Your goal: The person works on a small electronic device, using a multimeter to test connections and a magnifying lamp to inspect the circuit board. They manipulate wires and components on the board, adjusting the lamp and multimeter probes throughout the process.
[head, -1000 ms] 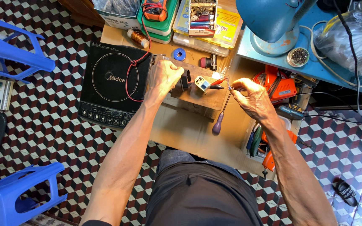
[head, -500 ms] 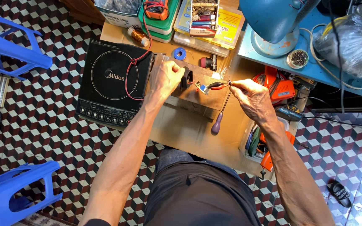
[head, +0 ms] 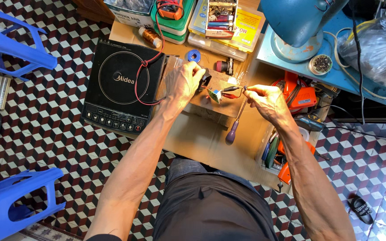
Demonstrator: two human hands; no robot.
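While left hand [head: 185,82] grips one black part [head: 204,79] | right hand [head: 264,99] pinches one wire [head: 242,89] | two stools [head: 10,35]

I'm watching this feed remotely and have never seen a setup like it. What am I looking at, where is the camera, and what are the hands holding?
There is no machine here: the camera sits on a person's head and looks straight down at their two bare hands and lap. The left hand rests on a dark part on a wooden block, next to a small green circuit board. The right hand pinches the end of a thin red wire that runs to that board; I cannot tell whether the wire is joined to it. A purple-handled screwdriver lies on the low cardboard-covered table. To the left sits a black induction cooker with a red wire looped over it. Behind are a copper wire coil, a blue tape roll and boxes of small parts. Orange power tools lie to the right.
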